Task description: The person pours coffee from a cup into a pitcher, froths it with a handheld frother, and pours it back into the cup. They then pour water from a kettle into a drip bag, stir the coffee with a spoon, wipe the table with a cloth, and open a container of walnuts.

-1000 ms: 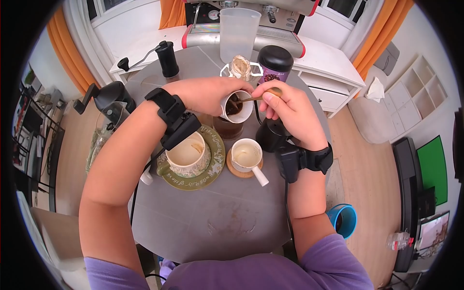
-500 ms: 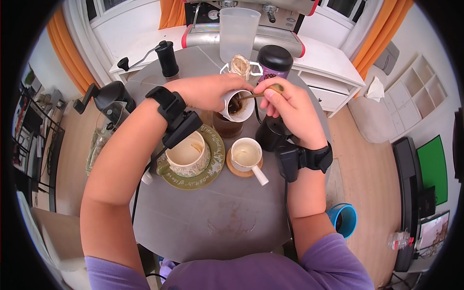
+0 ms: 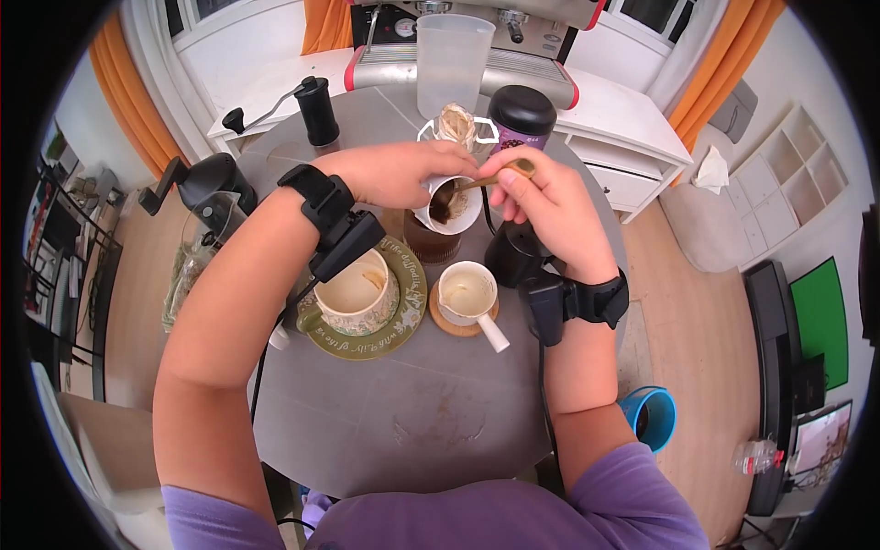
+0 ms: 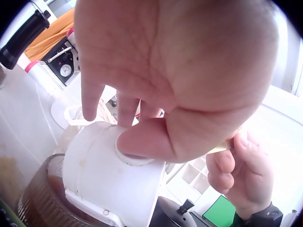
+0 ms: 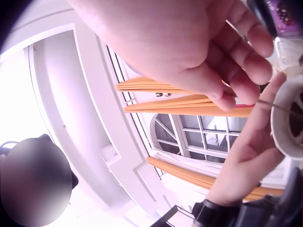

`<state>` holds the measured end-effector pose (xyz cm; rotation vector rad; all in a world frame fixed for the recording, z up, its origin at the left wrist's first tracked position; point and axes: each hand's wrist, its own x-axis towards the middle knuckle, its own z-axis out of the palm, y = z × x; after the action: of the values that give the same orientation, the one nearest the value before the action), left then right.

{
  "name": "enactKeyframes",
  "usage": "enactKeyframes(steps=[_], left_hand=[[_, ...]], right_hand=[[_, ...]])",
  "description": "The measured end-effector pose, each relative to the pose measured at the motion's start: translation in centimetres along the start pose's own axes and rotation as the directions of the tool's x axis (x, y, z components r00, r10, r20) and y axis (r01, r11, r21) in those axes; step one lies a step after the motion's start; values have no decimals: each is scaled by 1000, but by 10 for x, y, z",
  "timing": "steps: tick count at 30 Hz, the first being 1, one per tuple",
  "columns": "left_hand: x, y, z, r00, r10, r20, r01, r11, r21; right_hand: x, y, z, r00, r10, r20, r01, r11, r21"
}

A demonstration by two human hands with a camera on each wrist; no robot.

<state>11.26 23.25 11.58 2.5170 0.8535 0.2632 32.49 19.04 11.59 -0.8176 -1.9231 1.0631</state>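
I see one white cup (image 3: 451, 203) tilted over the brown glass (image 3: 431, 243), my left hand (image 3: 394, 174) curled round it. My right hand (image 3: 541, 206) pinches one spoon (image 3: 486, 179) dipping into it. Two more cups sit nearer me than the glass: one on a green saucer (image 3: 403, 312), one on a coaster (image 3: 456, 323). Bare surface (image 3: 412, 422) lies beyond them, toward me.

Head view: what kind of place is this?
Likely a home coffee corner: an espresso machine on a white cabinet, a hand grinder and used cups on a round table, orange curtains at the windows.
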Motion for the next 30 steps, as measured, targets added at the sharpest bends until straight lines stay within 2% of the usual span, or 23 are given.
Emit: enactKeyframes(steps=[2, 3, 5, 8, 11, 13, 15, 18, 21, 22, 24, 27, 30], left_hand=[[-1, 1, 1, 999, 31, -27, -32, 999, -6], [-1, 4, -1, 1000, 16, -18, -16, 1000, 24], [-2, 8, -2, 1000, 1, -7, -1, 999, 54], [-5, 11, -1, 999, -22, -29, 21, 1000, -11], [-9, 11, -2, 996, -13, -87, 15, 999, 28], [-12, 18, -5, 993, -108, -55, 107, 994, -11], [-13, 19, -3, 993, -107, -46, 106, 994, -23], [-15, 17, 0, 993, -103, -50, 102, 995, -25], [-16, 20, 3, 991, -119, -57, 120, 993, 5], [-16, 21, 4, 989, -140, -52, 141, 990, 27], [-15, 20, 6, 993, -108, -55, 109, 994, 15], [-14, 21, 8, 996, -50, -72, 51, 999, 14], [-12, 19, 11, 995, 11, -97, -5, 998, 67]], right_hand=[[-1, -4, -3, 996, 18, -91, -20, 1000, -22], [-1, -4, -1, 996, 18, -91, -21, 1000, -22], [-1, -5, 2, 1000, 2, 15, -3, 999, 53], [1, -1, 2, 997, 36, -69, -38, 999, -36], [-1, -3, -2, 996, 23, -85, -22, 1000, 13], [0, -3, 2, 999, 14, -39, -12, 999, 38], [1, -1, 3, 1000, 3, 6, -4, 998, 64], [2, 1, 2, 997, 21, -70, -23, 999, -29], [0, -3, 2, 996, 49, -70, -46, 998, 40], [1, -4, 5, 999, 26, -25, -25, 999, 40], [1, -2, 5, 1000, 3, 18, -4, 999, 42], [3, 1, 3, 998, 33, -61, -35, 999, -30], [1, -3, 4, 997, 39, -74, -36, 998, 42]])
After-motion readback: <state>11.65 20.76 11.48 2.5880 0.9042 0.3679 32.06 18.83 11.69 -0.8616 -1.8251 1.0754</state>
